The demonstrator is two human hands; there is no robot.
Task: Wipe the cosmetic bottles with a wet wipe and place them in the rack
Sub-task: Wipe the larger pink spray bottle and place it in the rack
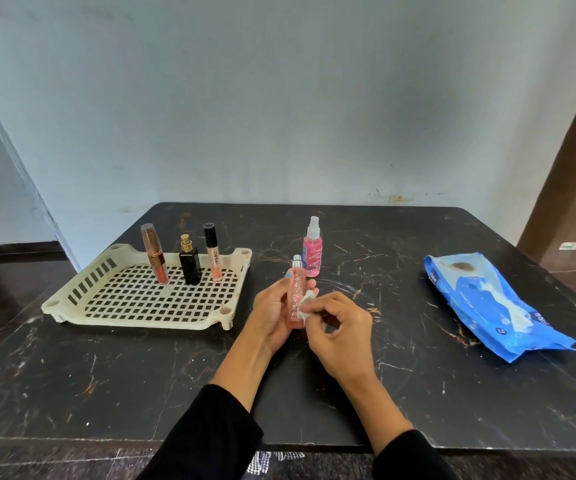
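My right hand [340, 336] pinches a folded wet wipe [305, 304] between thumb and fingertips and presses it on the right side of the pink bottle [297, 295]. My left hand [274, 311] curls round that bottle from the left and holds it upright over the table [141, 375], its long axis pointing up and away from me. The rack [82, 308] lies to the left, nearer my left hand, with three items standing along its far side; a second pink spray bottle [312, 251] waits just beyond.
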